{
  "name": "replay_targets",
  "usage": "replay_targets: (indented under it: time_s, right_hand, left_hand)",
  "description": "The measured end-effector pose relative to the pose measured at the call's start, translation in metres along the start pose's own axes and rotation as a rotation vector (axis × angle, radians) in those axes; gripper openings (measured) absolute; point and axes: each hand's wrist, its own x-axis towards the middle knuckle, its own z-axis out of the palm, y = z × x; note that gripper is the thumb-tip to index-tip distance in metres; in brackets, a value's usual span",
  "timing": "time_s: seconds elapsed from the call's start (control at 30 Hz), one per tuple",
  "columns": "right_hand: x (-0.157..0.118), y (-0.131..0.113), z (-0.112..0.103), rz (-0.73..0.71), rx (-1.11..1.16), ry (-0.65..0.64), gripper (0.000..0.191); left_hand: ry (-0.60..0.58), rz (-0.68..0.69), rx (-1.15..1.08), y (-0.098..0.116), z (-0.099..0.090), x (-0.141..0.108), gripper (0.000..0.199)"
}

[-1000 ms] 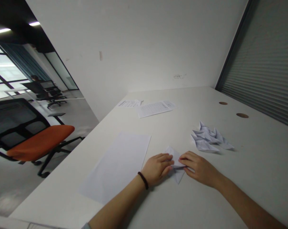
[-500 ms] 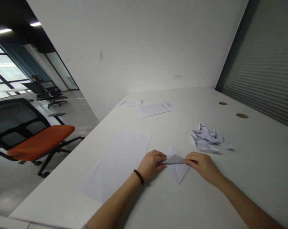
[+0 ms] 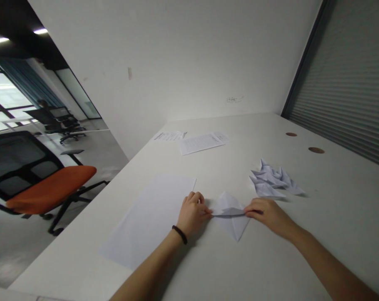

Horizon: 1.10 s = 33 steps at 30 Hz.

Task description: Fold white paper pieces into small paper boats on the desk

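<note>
A partly folded white paper (image 3: pixel 235 225) lies on the white table (image 3: pixel 208 267), with a pointed tip toward the wall and another toward me. At its left corner my left hand (image 3: pixel 194 212), a dark band on the wrist, pinches the edge. My right hand (image 3: pixel 267 215) grips the right corner between thumb and fingers. A raised flap spans the middle between both hands. Beyond my right hand rests a pile of folded white paper pieces (image 3: pixel 272 179).
Flat blank sheets (image 3: pixel 151 217) lie left of my left hand. Printed papers (image 3: pixel 203 143) are farther back near the wall (image 3: pixel 183 62). Two round holes (image 3: pixel 316 150) are at the right. An orange chair (image 3: pixel 51 188) stands beyond the left edge; a person (image 3: pixel 42 103) sits far off.
My left hand has shifted slightly left, its fingers now more curled at the paper's corner. The middle flap stands a little more open. The whole view has shifted slightly.
</note>
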Motion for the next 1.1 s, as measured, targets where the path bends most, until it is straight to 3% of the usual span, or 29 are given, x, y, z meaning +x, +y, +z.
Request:
replay_targets:
  time_s: [0.2,0.5,0.7,1.1]
  right_hand:
    - [0.003,0.003,0.006,0.14,0.053,0.024,0.018]
    - [0.002,-0.003,0.014,0.08,-0.023,0.053,0.022]
    - [0.007,0.0,0.021,0.163,-0.12,0.084,0.032]
    - [0.008,-0.01,0.022,0.261,-0.214,0.128,0.024]
  left_hand:
    - [-0.072,-0.176,-0.033,-0.001,-0.001,0.003,0.012]
    - [-0.092,-0.237,-0.01,0.002,-0.003,0.002,0.013]
    - [-0.053,-0.313,0.015,0.007,0.0,0.006,0.017]
    - [-0.008,-0.386,0.032,0.013,0.006,0.003,0.024]
